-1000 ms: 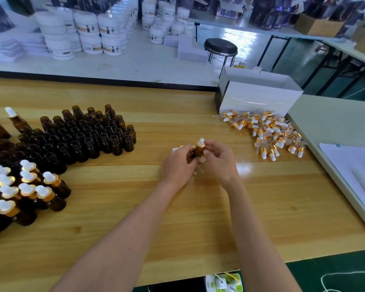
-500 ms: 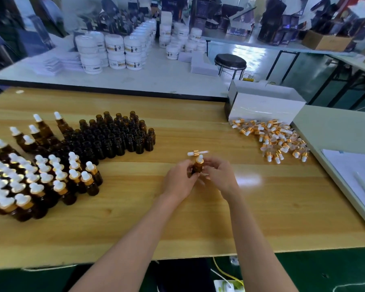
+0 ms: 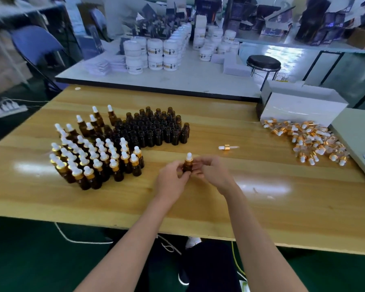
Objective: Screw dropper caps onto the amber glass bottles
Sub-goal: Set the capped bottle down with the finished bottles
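An amber bottle (image 3: 187, 165) with a white-and-gold dropper cap stands upright between my hands at the table's middle. My left hand (image 3: 172, 180) grips its body from the left. My right hand (image 3: 214, 170) touches it from the right, fingers curled toward the bottle. A loose dropper cap (image 3: 228, 147) lies on the wood just behind. Uncapped amber bottles (image 3: 156, 129) stand in a dense group at the left centre. Capped bottles (image 3: 93, 159) are clustered further left. A pile of dropper caps (image 3: 310, 142) lies at the right.
A white open box (image 3: 301, 106) stands behind the cap pile. A pale grey table (image 3: 358, 135) adjoins on the right. White jars (image 3: 156, 53) and a black stool (image 3: 263, 63) are beyond the far edge of the wooden table (image 3: 261, 207).
The view has swung left and pulled back, showing more capped bottles. My hands with the capped bottle have shifted left, away from the loose cap lying on the table.
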